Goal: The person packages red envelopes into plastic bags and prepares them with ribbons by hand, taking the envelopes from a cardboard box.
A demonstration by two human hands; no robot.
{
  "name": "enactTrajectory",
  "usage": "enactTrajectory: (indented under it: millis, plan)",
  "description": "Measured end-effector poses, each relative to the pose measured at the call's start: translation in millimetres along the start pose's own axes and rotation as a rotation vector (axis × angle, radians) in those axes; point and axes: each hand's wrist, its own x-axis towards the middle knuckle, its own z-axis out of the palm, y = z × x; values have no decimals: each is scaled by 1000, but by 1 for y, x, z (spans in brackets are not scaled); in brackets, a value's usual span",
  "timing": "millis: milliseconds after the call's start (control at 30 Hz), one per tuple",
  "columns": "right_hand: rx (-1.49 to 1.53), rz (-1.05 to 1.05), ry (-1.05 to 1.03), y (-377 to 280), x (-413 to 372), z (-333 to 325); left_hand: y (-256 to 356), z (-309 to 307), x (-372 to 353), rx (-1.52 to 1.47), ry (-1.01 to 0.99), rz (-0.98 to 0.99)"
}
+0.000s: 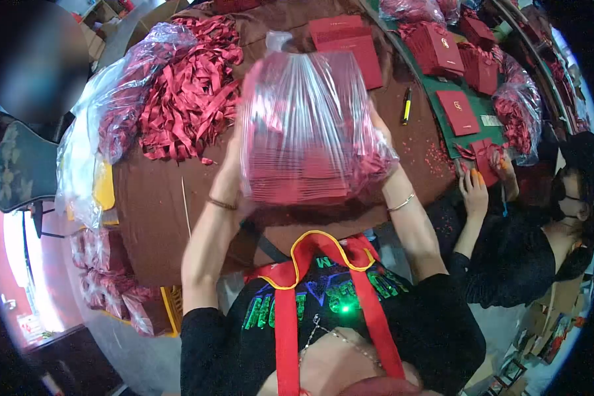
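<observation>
A thick stack of red booklets [297, 178] in a clear plastic bag [303, 105] is held up in front of my chest, above the brown cloth. My left hand [233, 150] grips its left side, with the fingers mostly hidden behind the bag. On the opposite side, my right hand [380, 127] presses against the bag, its fingers also largely out of sight. Red ribbon ends bunch inside the plastic at the lower right. Behind the bundle lie flat red folders [346, 41] on the table.
A heap of red ribbons [188, 99] spills from a plastic bag on the left. A yellow-black cutter [406, 107] lies right of the bundle. Further right, a co-worker's hands [474, 188] handle a red booklet by a green board [452, 142]. Wrapped bundles [109, 280] sit lower left.
</observation>
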Motion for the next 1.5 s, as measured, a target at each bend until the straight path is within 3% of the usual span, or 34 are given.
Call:
enactTrajectory:
  millis: [33,67,100,133,167,200,233,267,333,367,400,433,467,533,600,667,700,733,800,833,867,933,1000,1067,1400,1467,1500]
  plan:
    - [-274,-77,272,11,4,18,43,15,-32,-76,-57,-11]
    - [-551,-153,538,18,5,29,42,-10,-22,35,-121,134]
    - [-468,-130,291,24,3,24,72,-9,-35,-141,-125,137]
    - [-459,-129,284,28,6,27,92,-19,-34,7,-64,265]
    - [-290,-66,205,34,11,34,113,-23,-40,16,-58,262]
    - [-118,-3,128,41,16,37,137,-25,-48,412,-85,475]
    - [144,153,-399,48,34,0,159,-24,-55,810,-115,683]
    - [152,155,-401,54,38,5,174,-21,-59,1210,-145,883]
    - [-1130,-246,207,68,41,19,178,-4,-64,1451,-136,882]
    - [-1861,-181,283,62,40,-4,161,1,-57,1727,-96,840]
    - [-2171,-363,438,63,33,-6,132,6,-48,2003,-55,787]
    - [-2071,-321,489,60,28,-6,93,23,-46,1868,197,568]
    - [-1976,-285,530,53,25,-7,87,33,-49,1832,261,565]
    - [-1774,-336,484,52,30,-14,99,19,-35,2024,47,679]
    - [-1727,-608,357,43,42,11,93,20,-37,1910,85,686]
    - [-1619,-569,326,37,62,39,95,19,-37,1710,152,717]
    - [-1785,-684,302,38,71,57,104,10,-32,2116,-63,785]
    - [-1950,-802,273,39,79,70,109,3,-33,2120,-52,780]
    - [-2117,-843,125,45,99,83,129,1,-47,722,-104,570]
    - [-2277,-885,-19,49,107,84,137,-2,-61,833,-29,656]
    - [-2268,-880,-31,51,113,83,137,-9,-73,836,-16,649]
    - [-2333,-645,-142,47,121,74,130,-23,-95,1291,-90,861]
    - [-2303,-651,-241,42,126,67,110,-27,-97,1826,-88,1067]
    - [-2207,-628,-306,38,128,63,84,-3,-101,1645,226,825]
    - [-2313,-328,-370,17,135,79,76,0,-93,1575,258,822]
    - [-1959,-118,-551,3,151,76,82,-4,-101,1559,262,878]
    - [-2154,-100,-472,4,150,91,90,2,-110,1627,237,947]
